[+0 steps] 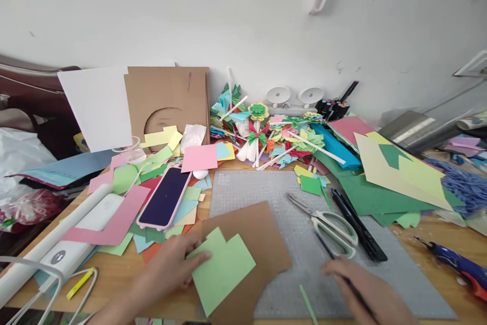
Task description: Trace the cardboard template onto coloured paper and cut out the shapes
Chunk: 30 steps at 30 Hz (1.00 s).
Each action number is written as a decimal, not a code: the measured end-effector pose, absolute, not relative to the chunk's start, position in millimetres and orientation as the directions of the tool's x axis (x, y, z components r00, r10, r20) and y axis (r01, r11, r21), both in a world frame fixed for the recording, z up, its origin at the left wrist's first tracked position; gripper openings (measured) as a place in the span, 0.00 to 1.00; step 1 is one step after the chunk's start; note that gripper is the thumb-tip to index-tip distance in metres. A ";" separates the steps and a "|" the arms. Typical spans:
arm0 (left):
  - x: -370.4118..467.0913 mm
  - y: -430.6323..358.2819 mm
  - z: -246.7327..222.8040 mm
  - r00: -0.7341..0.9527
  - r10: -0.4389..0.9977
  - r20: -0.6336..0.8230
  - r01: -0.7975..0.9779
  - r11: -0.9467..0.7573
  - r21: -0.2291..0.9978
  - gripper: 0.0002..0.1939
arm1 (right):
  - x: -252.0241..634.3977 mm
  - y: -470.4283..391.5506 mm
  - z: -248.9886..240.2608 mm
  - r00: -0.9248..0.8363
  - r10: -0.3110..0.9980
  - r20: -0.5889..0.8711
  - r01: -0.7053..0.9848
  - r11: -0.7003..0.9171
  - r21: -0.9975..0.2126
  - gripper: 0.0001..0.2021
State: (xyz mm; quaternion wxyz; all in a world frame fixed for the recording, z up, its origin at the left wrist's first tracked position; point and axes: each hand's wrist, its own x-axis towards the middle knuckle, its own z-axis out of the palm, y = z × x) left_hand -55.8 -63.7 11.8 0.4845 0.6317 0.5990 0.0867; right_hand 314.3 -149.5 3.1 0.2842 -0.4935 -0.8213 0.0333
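Note:
My left hand (177, 266) pinches the left edge of a light green paper piece (222, 272) with a notched top, held over a brown cardboard piece (247, 233). In my right hand (361, 284) is a thin dark pen-like tool (357, 292), its tip pointing up and left beside the scissors' handles. The scissors (323, 221) lie on the grey cutting mat (243, 188), blades toward the upper left. Right of them rests a black utility knife (357, 226). A narrow green strip (308, 304) lies between the cardboard and my right hand.
A phone (165, 198), a white power strip (64, 254) and paper scraps cover the left side. Paper flowers (258, 132) are piled at the back. Green sheets (365, 193) lie right, with a blue-and-red tool (456, 261) at the edge.

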 end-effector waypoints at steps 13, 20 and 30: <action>-18.8 -14.8 37.2 0.662 0.491 -0.566 -0.239 0.855 0.461 0.15 | 346.6 -101.4 -38.1 -0.079 0.935 0.347 0.975 0.145 -0.168 0.13; 1.0 14.4 21.1 0.813 0.238 -0.531 -0.149 0.967 0.205 0.15 | 377.3 -117.4 -43.4 0.038 0.963 0.268 0.978 0.019 -0.208 0.15; 4.6 16.4 12.6 0.883 0.032 -0.468 0.014 0.995 0.095 0.16 | 309.7 -69.5 30.3 -0.153 0.890 0.430 0.877 0.323 -0.356 0.14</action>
